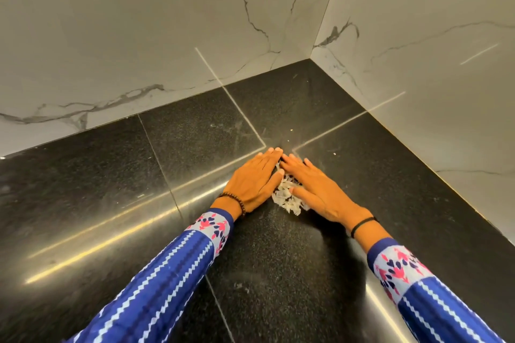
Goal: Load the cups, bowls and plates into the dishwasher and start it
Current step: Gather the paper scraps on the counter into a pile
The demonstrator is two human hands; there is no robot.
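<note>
Scraps (287,198), white and flaky, are lying in a small loose heap on the black counter (111,189), near the corner where the two marble walls are meeting. Both hands are pressing flat on the counter, palms down, with the heap sitting between them. The left hand (255,177) is lying just left of the heap, its fingers straight and held together. The right hand (317,189) is lying just right of it, fingers straight and a little spread, its thumb resting against the scraps. The fingertips of the two hands are almost touching at the far end, so the hands are forming a wedge around the heap; neither hand is gripping anything. A beaded bracelet (234,200) is circling the left wrist and a thin black band (362,224) the right. Blue patterned sleeves (167,273) are covering both forearms. Two tiny pale crumbs (291,129) are sitting on the counter beyond the fingertips. Light streaks are reflecting across the polished stone on the left.
</note>
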